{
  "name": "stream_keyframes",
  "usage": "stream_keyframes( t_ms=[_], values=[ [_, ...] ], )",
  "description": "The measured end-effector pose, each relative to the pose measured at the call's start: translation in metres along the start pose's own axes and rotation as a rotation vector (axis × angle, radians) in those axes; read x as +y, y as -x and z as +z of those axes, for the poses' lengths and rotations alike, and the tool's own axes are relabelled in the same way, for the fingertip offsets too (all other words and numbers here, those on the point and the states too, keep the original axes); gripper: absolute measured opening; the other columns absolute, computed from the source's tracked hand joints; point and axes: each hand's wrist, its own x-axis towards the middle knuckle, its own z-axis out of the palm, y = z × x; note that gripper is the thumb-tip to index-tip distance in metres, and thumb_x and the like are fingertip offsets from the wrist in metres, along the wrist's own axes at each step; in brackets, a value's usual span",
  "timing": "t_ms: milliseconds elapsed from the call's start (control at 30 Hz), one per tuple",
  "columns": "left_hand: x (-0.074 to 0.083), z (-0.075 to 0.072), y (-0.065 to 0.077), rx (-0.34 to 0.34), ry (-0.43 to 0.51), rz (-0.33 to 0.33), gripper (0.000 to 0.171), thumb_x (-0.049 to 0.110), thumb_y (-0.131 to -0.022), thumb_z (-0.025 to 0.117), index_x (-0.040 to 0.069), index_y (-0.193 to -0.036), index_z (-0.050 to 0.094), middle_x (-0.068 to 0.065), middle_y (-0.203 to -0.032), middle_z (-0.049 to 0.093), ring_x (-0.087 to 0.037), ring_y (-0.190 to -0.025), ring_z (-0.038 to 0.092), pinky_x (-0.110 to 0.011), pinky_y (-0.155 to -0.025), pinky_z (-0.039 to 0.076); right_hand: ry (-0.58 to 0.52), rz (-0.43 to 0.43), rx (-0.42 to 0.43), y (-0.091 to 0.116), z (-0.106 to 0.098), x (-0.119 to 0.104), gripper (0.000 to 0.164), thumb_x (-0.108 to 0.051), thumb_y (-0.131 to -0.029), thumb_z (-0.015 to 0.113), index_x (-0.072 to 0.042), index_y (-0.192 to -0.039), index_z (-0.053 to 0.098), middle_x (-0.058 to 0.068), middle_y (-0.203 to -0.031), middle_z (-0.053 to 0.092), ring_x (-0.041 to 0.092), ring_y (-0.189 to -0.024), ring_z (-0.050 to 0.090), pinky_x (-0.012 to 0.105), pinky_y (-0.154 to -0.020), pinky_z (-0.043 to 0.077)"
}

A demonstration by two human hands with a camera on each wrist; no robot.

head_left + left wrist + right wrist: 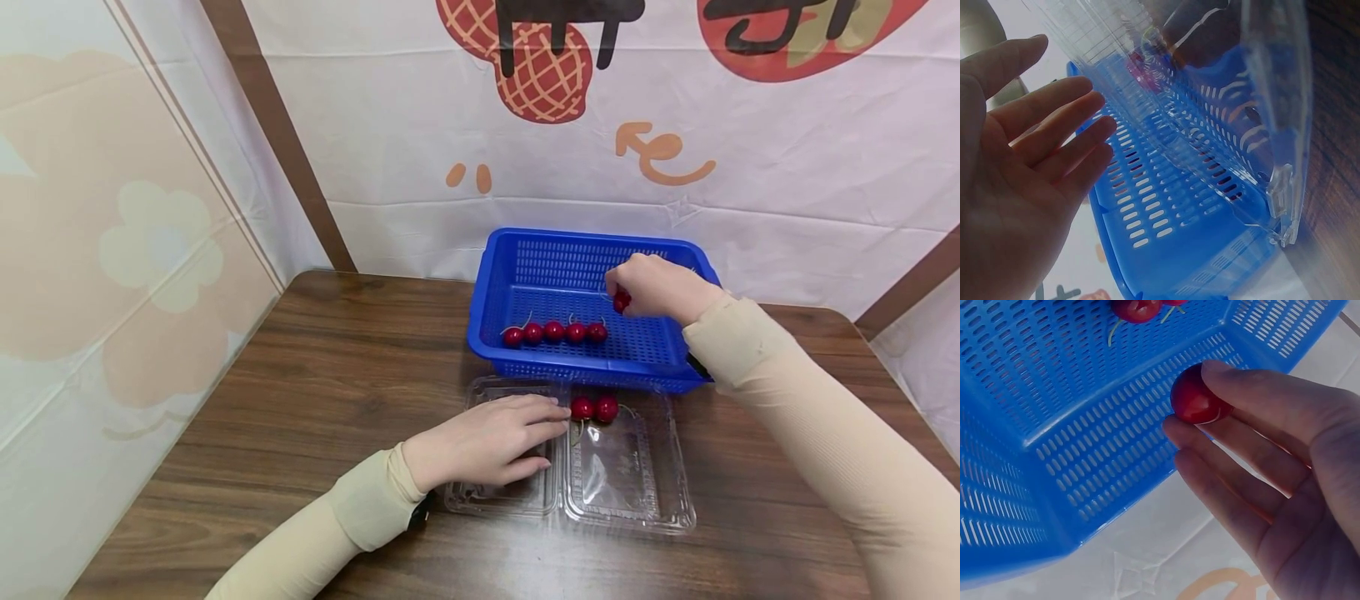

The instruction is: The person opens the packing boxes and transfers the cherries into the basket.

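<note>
My right hand point(660, 287) is over the right part of a blue plastic basket point(480, 333), pinching a dark red cherry point(1194, 397) between thumb and fingers. Inside the basket, several cherries point(553, 332) with stems lie in a row along the near side. A clear hinged plastic box point(675, 500) lies unfolded in front of the basket. Two cherries point(594, 408) sit at the far left corner of its right half. Across the box's left half stretches my left hand point(498, 437), fingers extended and holding nothing, fingertips near the middle fold. The left wrist view shows its palm and relaxed fingers point(1079, 140).
Everything stands on a brown wooden table point(337, 350). A printed white cloth point(390, 150) hangs right behind the basket, and another patterned cloth point(112, 250) hangs along the table's left side. The basket's near wall overlaps the box's far edge in the head view.
</note>
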Motion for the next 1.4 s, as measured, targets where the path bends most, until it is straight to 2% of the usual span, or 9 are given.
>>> stream_keyframes(
  t_ms=[533, 1133, 1400],
  values=[
    [0.0, -0.001, 0.001, 0.001, 0.013, -0.001, 0.047, 0.035, -0.092, 0.05, 0.007, -0.131, 0.053, -0.008, -0.135, 0.052, -0.022, -0.127, 0.04, -0.033, -0.111, 0.032, -0.041, 0.072, -0.08, -0.011, 0.009, 0.008, 0.023, -0.003, -0.071, 0.073, -0.006, -0.094, 0.069, 0.011, -0.085, 0.067, 0.022, -0.072, 0.058, 0.041, -0.069, 0.058],
    [0.0, -0.002, 0.001, -0.008, 0.005, -0.009, 0.048, 0.036, -0.092, 0.05, 0.008, -0.131, 0.053, -0.006, -0.134, 0.052, -0.02, -0.128, 0.039, -0.033, -0.111, 0.031, -0.069, 0.094, -0.111, -0.019, 0.009, 0.012, 0.026, -0.001, -0.068, 0.075, -0.008, -0.092, 0.069, 0.01, -0.087, 0.068, 0.022, -0.073, 0.058, 0.041, -0.069, 0.058],
    [0.0, -0.001, 0.001, 0.005, -0.003, -0.002, 0.048, 0.036, -0.092, 0.049, 0.007, -0.13, 0.053, -0.007, -0.134, 0.053, -0.021, -0.128, 0.039, -0.033, -0.111, 0.032, -0.091, 0.101, -0.139, -0.024, 0.011, 0.011, 0.03, -0.002, -0.068, 0.076, -0.005, -0.097, 0.069, 0.011, -0.09, 0.068, 0.022, -0.077, 0.059, 0.042, -0.072, 0.058]
  ],
)
